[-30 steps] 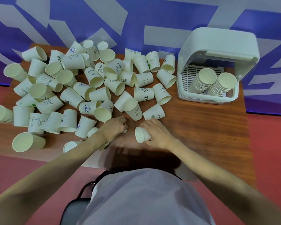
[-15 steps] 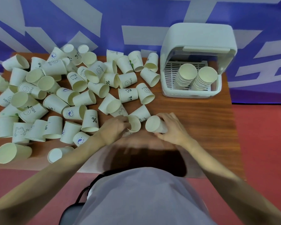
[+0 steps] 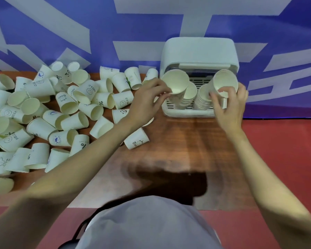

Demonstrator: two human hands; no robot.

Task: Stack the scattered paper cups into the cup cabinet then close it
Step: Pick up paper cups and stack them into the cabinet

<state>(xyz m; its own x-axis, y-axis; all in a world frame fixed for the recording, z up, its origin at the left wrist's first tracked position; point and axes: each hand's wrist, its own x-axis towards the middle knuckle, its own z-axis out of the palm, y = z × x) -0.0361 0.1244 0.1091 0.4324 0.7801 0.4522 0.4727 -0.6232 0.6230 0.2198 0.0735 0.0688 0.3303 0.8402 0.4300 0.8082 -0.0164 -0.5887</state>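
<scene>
Cups fill both your hands: your left hand pinches one, your right hand grips another, each over a stack in the open cabinet at 1 o'clock. Loose cups crowd the tabletop toward 10 o'clock.

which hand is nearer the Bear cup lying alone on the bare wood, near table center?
Left. The left hand holds a cup at the cabinet's left stack, its forearm passing just beside the Bear cup. The right hand is at the right stack, clearly farther away.
</scene>
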